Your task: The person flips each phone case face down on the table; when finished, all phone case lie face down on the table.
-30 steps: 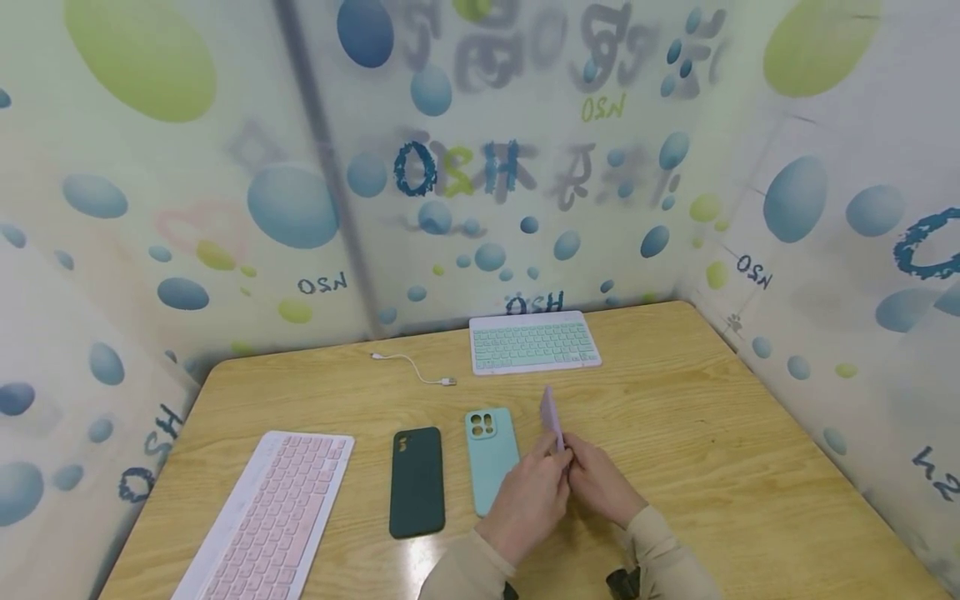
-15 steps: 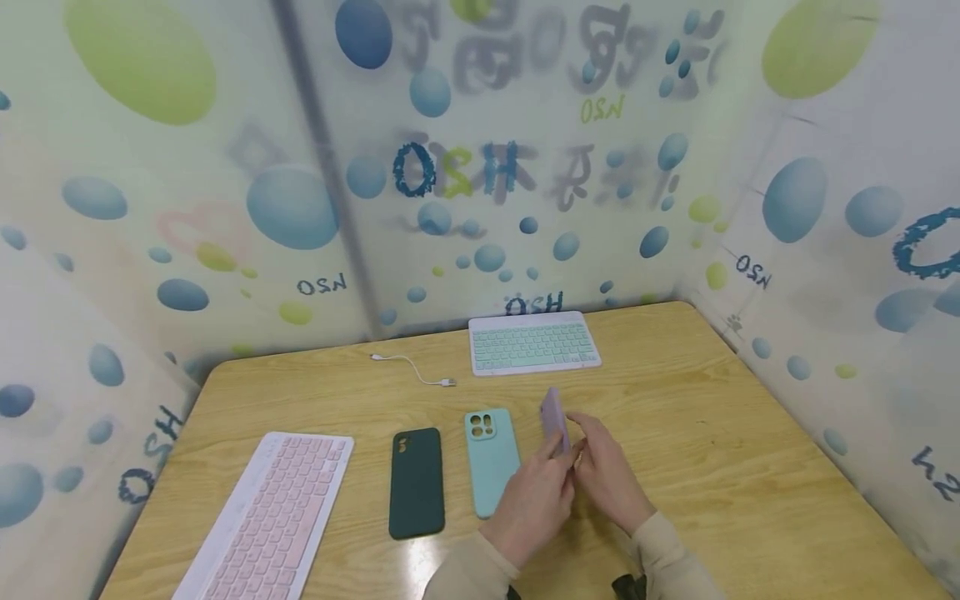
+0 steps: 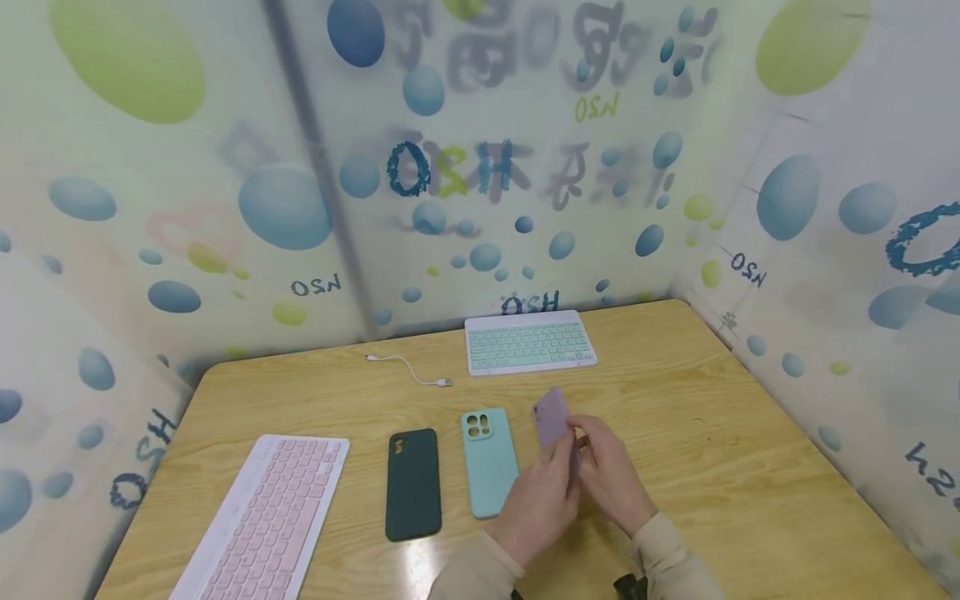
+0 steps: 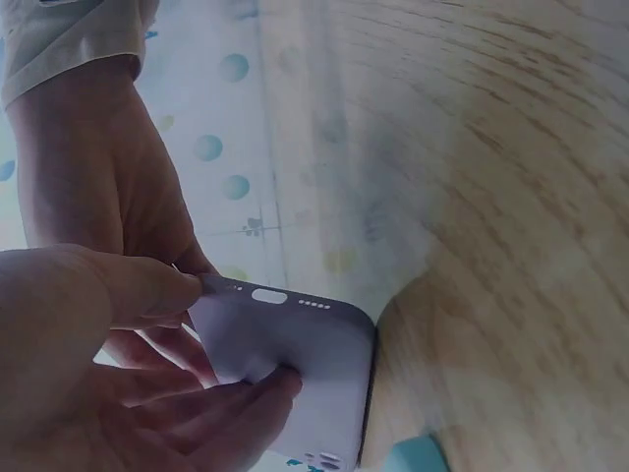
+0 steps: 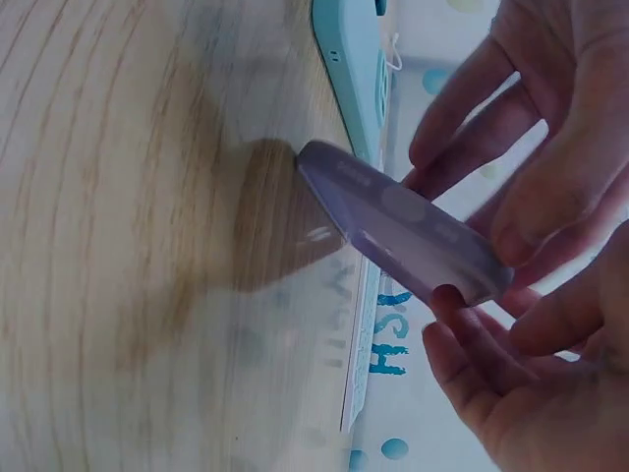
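Both hands hold a light purple phone case (image 3: 551, 414) just above the table, to the right of a light blue phone case (image 3: 489, 467). My left hand (image 3: 542, 500) pinches its lower end, thumb at the bottom edge and fingertips on its back. My right hand (image 3: 611, 475) grips the right edge near the same end. In the left wrist view the back of the purple case (image 4: 324, 364) shows, with a port cutout and small holes along its bottom edge. The right wrist view shows the purple case (image 5: 393, 221) tilted, its hollow inner side partly visible.
A dark green phone case (image 3: 413, 485) lies left of the light blue one. Farther left is a white keyboard with pink keys (image 3: 273, 508). At the back are a keyboard with mint keys (image 3: 531, 343) and a white USB cable (image 3: 411, 367). Patterned walls enclose the table (image 3: 750, 467).
The purple case has turned from nearly edge-on so that more of its back faces the head camera. My right hand has shifted its fingers higher up the edge.
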Tool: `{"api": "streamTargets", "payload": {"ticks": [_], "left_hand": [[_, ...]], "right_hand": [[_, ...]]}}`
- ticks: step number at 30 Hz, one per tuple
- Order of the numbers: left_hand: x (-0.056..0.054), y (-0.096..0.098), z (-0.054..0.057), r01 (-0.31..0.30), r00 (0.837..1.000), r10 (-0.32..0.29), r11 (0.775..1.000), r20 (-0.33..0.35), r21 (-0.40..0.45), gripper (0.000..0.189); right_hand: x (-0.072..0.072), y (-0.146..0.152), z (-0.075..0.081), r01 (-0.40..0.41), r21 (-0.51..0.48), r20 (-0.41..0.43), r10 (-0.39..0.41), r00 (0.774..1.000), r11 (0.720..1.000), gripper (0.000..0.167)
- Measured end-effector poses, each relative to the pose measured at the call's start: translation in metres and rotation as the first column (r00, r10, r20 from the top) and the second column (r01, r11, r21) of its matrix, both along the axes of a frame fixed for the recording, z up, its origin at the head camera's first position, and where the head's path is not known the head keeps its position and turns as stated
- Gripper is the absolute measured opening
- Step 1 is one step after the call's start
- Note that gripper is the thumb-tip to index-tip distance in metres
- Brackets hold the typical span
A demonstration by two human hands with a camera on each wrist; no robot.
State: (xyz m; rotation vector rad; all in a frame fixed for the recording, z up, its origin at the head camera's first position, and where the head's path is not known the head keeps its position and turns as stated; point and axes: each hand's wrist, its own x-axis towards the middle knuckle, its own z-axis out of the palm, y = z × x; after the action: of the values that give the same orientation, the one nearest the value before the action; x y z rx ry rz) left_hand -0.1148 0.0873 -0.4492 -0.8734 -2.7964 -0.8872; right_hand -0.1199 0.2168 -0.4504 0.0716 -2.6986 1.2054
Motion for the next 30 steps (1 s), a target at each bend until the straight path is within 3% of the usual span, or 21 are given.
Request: {"api": "streamTargets", "payload": {"ticks": [11, 16, 22, 30], "left_hand": [[0.000, -0.001, -0.004, -0.045, 0.999, 0.046, 0.989, 0.006, -0.143, 0.025], [0.000, -0.001, -0.006, -0.032, 0.999, 0.036, 0.986, 0.021, -0.163, 0.019], [0.000, -0.003, -0.009, -0.012, 1.000, 0.011, 0.986, -0.006, -0.164, 0.013], [0.001, -0.003, -0.011, -0.006, 1.000, 0.006, 0.972, 0.000, -0.234, 0.015]], "right_hand": [[-0.001, 0.000, -0.006, 0.009, 0.022, 0.119, -0.012, 0.993, 1.000, 0.042], [-0.003, 0.001, -0.009, 0.015, 0.030, 0.175, -0.020, 0.984, 0.999, 0.042], [-0.005, 0.000, -0.011, 0.019, 0.043, 0.188, -0.027, 0.982, 0.999, 0.043], [-0.005, -0.004, -0.014, -0.002, 0.048, 0.240, -0.010, 0.971, 0.999, 0.043]]}}
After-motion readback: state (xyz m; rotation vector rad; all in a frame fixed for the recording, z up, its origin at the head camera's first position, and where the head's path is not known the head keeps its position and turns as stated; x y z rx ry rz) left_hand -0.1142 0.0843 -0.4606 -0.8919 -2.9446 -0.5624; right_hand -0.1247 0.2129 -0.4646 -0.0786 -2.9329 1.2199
